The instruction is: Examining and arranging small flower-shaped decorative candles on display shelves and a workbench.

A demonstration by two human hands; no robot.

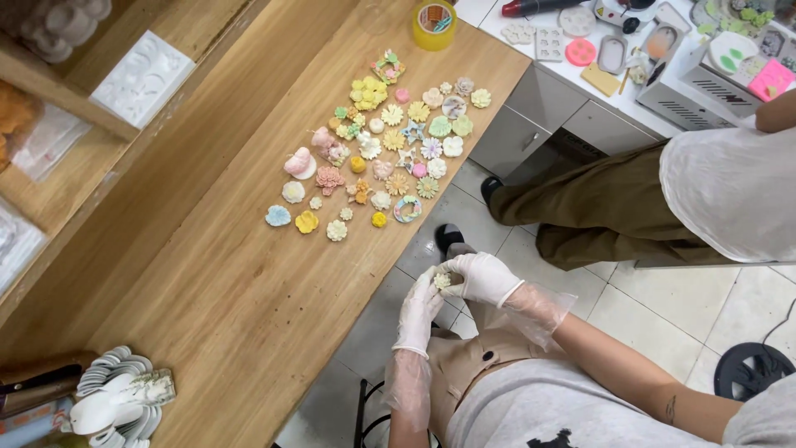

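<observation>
Now my left hand (pixel 419 309) and right hand (pixel 483 278), both gloved, each close a grip on one small pale flower piece (pixel 443 281) off the tabletop (pixel 240 299); pastel pieces (pixel 377 149) lie at eleven o'clock.

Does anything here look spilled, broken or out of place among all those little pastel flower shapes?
Nothing stands out. The pastel flower pieces lie in a loose cluster on the wooden table, none visibly broken or fallen to the floor. The left hand and right hand, both gloved, hold one small pale flower piece over the lap.
</observation>
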